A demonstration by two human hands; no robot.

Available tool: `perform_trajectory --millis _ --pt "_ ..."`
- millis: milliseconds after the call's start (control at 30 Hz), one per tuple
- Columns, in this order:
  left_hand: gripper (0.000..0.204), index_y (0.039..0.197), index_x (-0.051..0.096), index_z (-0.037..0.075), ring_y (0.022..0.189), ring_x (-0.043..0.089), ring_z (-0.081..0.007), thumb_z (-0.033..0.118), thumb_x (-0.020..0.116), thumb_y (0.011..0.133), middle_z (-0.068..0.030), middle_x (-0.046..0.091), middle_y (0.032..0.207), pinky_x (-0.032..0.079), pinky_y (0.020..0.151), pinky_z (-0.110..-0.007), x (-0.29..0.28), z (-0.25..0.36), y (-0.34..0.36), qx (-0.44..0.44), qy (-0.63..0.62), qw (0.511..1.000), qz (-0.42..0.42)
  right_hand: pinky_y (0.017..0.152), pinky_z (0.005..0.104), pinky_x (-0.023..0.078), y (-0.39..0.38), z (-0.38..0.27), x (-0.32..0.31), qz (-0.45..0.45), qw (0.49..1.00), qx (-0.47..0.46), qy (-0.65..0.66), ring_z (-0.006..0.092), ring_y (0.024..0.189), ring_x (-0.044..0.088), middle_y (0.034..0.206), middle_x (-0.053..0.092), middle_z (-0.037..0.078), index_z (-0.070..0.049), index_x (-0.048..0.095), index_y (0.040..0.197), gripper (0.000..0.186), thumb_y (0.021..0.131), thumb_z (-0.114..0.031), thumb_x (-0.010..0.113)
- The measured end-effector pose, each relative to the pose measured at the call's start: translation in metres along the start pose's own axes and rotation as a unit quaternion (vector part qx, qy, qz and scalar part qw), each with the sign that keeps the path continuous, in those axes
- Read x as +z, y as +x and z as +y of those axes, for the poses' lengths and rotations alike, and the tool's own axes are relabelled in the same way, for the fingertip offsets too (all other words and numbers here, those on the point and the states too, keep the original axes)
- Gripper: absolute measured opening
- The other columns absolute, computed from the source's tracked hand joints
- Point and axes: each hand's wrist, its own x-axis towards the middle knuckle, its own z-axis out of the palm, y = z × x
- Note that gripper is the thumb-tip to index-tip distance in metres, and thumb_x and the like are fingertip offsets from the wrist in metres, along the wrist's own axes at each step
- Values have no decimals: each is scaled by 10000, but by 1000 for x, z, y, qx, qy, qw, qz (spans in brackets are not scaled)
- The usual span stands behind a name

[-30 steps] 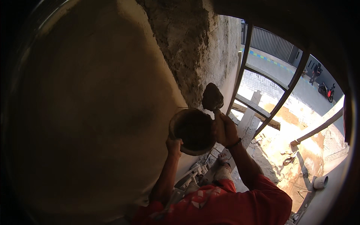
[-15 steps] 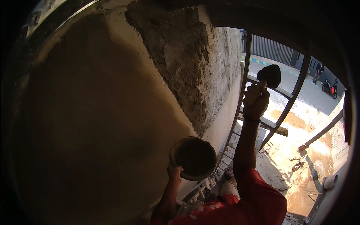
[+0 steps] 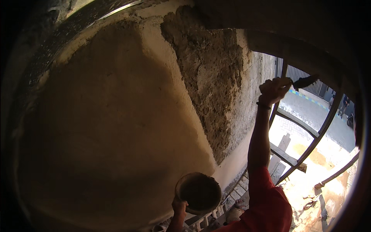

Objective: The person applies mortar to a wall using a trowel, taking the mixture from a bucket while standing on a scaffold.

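My left hand grips the left rim of a round dark bucket, its thumb over the edge. The bucket's inside is in shadow, with dark material showing in it. Raised at the right, my right hand is closed around the light handle of a trowel. The trowel's dark blade points right and is seen almost edge-on; I cannot tell how much material is on it. Left of the raised hand is a wall with smooth brown plaster and a rough, bare patch.
Dark frame bars stand to my right, with a sunlit street beyond. A person stands far off by a partly visible motorcycle. Below me are slatted rungs. A dark beam crosses overhead.
My right hand has lifted and the trowel has swung from upright, broad side showing, to pointing right. The view has shifted, so the wall appears farther right. My left hand still holds the bucket.
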Motion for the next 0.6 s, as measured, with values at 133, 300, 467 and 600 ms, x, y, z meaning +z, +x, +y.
perform_trajectory --millis 133,300,467,600 --pt "720 1210 517 -52 959 562 -249 -172 560 502 -122 566 1133 495 670 -316 7 5 -6 -33 1 998 59 766 471 506 -127 91 87 -436 693 -27 -574 393 919 633 1022 636 266 -32 421 1337 472 928 -249 512" --pt "702 1192 520 -72 933 557 -241 -175 562 499 -111 563 1087 488 665 -320 19 -6 -8 -10 -28 999 29 673 409 513 -205 41 5 -450 761 -106 -456 315 751 638 937 652 181 -13 424 1339 471 923 -203 536" --pt "690 1207 494 -45 1094 492 -300 -131 582 529 -148 500 1207 432 855 -384 33 5 -7 -60 -14 998 10 514 274 474 -222 -95 -95 -373 734 445 -352 105 586 549 742 576 34 -16 460 1310 438 932 -221 545" --pt "664 1194 515 -36 1080 500 -279 -116 582 539 -124 518 1183 438 840 -368 52 46 -27 -8 44 998 -43 542 279 490 -200 -195 -106 -480 491 568 -454 119 596 554 752 580 38 -31 534 1237 386 937 -273 561"
